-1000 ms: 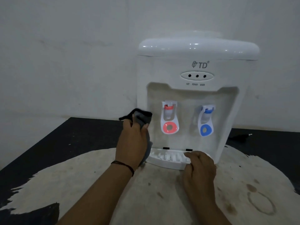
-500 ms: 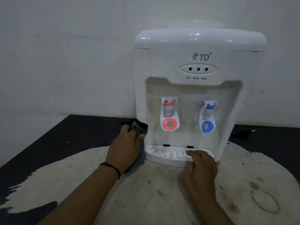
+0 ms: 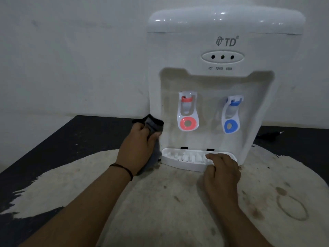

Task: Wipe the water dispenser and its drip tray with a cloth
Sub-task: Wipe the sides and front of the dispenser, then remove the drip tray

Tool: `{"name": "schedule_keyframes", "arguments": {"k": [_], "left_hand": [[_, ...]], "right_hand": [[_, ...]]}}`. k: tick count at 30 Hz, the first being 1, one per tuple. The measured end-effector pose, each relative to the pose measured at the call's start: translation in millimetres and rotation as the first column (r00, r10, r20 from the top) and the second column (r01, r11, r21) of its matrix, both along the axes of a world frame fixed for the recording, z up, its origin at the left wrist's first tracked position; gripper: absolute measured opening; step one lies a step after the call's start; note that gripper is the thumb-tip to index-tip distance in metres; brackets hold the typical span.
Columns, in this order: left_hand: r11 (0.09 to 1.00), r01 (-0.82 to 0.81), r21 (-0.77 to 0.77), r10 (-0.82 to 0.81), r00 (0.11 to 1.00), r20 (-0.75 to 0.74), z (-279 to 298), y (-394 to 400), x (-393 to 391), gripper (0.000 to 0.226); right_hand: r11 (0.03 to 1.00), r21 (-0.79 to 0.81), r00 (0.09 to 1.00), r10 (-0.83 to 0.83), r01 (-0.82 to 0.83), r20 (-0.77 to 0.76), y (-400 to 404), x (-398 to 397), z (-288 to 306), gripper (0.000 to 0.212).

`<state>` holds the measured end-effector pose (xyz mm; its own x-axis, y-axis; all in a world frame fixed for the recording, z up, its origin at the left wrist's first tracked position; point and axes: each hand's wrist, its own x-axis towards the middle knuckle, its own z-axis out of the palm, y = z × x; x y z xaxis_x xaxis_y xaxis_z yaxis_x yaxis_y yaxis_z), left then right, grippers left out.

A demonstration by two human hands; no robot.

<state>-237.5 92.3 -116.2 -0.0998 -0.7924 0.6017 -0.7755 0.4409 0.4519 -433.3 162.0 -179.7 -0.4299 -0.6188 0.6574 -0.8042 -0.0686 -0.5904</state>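
Where dispenser (image 3: 226, 77) stands — stained tabletop (image 3: 178, 202), grey wall (image 3: 71, 59)

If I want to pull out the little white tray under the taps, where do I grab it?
Probably by the drip tray's curved front lip, coming straight from the front. It juts out from the water dispenser's foot, and its back edge sits against the body, so only the front is free. The right hand rests its fingers there already.
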Motion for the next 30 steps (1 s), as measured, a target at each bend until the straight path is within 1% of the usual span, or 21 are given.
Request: {"name": "schedule_keyframes", "arguments": {"k": [1, 2, 4, 5, 6, 8, 10, 13, 15, 18, 21, 23, 25, 27, 28, 30], "left_hand": [[0.998, -0.010, 0.062, 0.007, 0.999, 0.036, -6.0, 0.6, 1.3, 0.028], [0.990, -0.024, 0.139, 0.010, 0.995, 0.104, -14.5, 1.0, 2.7, 0.029], [0.968, -0.052, 0.245, -0.019, 0.959, 0.282, -27.8, 1.3, 7.2, 0.030], [0.963, -0.053, 0.266, -0.035, 0.948, 0.318, -30.1, 0.8, 9.5, 0.031], [0.964, -0.041, 0.263, -0.044, 0.949, 0.312, -28.9, -0.7, 10.8, 0.032], [0.982, -0.015, 0.189, -0.029, 0.972, 0.232, -22.9, -1.0, 10.7, 0.031], [0.992, -0.031, 0.121, 0.013, 0.989, 0.147, -17.6, -0.1, 8.8, 0.031], [0.991, -0.057, 0.124, 0.046, 0.995, 0.093, -17.7, 3.6, 1.9, 0.031], [0.991, -0.059, 0.118, 0.055, 0.998, 0.040, -17.7, 4.7, -2.0, 0.033], [0.990, -0.108, 0.095, 0.112, 0.993, -0.032, -17.5, 6.1, -9.0, 0.036], [0.981, -0.146, 0.131, 0.166, 0.974, -0.153, -22.0, 7.4, -18.1, 0.036], [0.973, -0.139, 0.182, 0.180, 0.956, -0.232, -27.2, 7.5, -22.3, 0.034], [0.957, -0.117, 0.266, 0.196, 0.937, -0.289, -30.6, 8.2, -24.7, 0.029], [0.930, -0.104, 0.353, 0.228, 0.916, -0.330, -30.5, 9.1, -25.6, 0.029], [0.929, -0.100, 0.356, 0.231, 0.909, -0.348, -29.6, 8.9, -25.9, 0.030], [0.946, -0.105, 0.306, 0.219, 0.905, -0.365, -26.6, 7.9, -27.4, 0.031]], "right_hand": [[1.000, -0.010, 1.000, 0.000, 0.000, -0.003, 0.2, 0.2, 0.2, 0.031], [1.000, -0.020, 1.000, 0.001, -0.001, -0.001, 0.1, 0.2, 0.6, 0.031], [1.000, -0.020, 1.000, 0.006, -0.005, 0.002, 0.1, 0.8, 0.5, 0.031], [1.000, -0.017, 1.000, 0.004, -0.004, 0.004, 0.5, 0.8, 0.3, 0.031], [1.000, -0.014, 1.000, -0.001, 0.001, 0.006, 0.5, 0.3, 0.6, 0.031], [1.000, 0.004, 1.000, -0.002, 0.002, 0.017, 1.0, -0.6, 0.0, 0.030], [1.000, 0.012, 1.000, 0.011, -0.011, 0.029, 0.6, 0.2, 0.8, 0.028], [1.000, 0.022, 1.000, 0.003, -0.003, 0.010, 0.3, 1.2, 0.6, 0.030], [1.000, 0.025, 1.000, -0.002, 0.001, 0.017, 0.2, -0.1, 0.5, 0.027], [0.998, 0.058, 1.000, 0.003, -0.004, 0.027, -1.9, -0.2, 0.1, 0.029], [0.998, 0.058, 1.000, 0.004, -0.006, 0.030, -1.9, -0.5, -0.4, 0.029], [0.999, 0.050, 0.999, 0.005, -0.007, 0.038, -0.1, -0.3, 0.2, 0.031], [0.999, 0.052, 0.998, 0.009, -0.012, 0.057, 0.7, -0.5, 0.8, 0.036], [0.998, 0.061, 0.998, 0.009, -0.014, 0.069, 1.1, -0.5, 2.0, 0.035], [0.998, 0.064, 0.997, 0.010, -0.015, 0.072, 1.5, -0.5, 2.5, 0.034], [0.997, 0.072, 0.997, 0.006, -0.011, 0.073, 1.9, -0.8, 3.6, 0.032]]}}
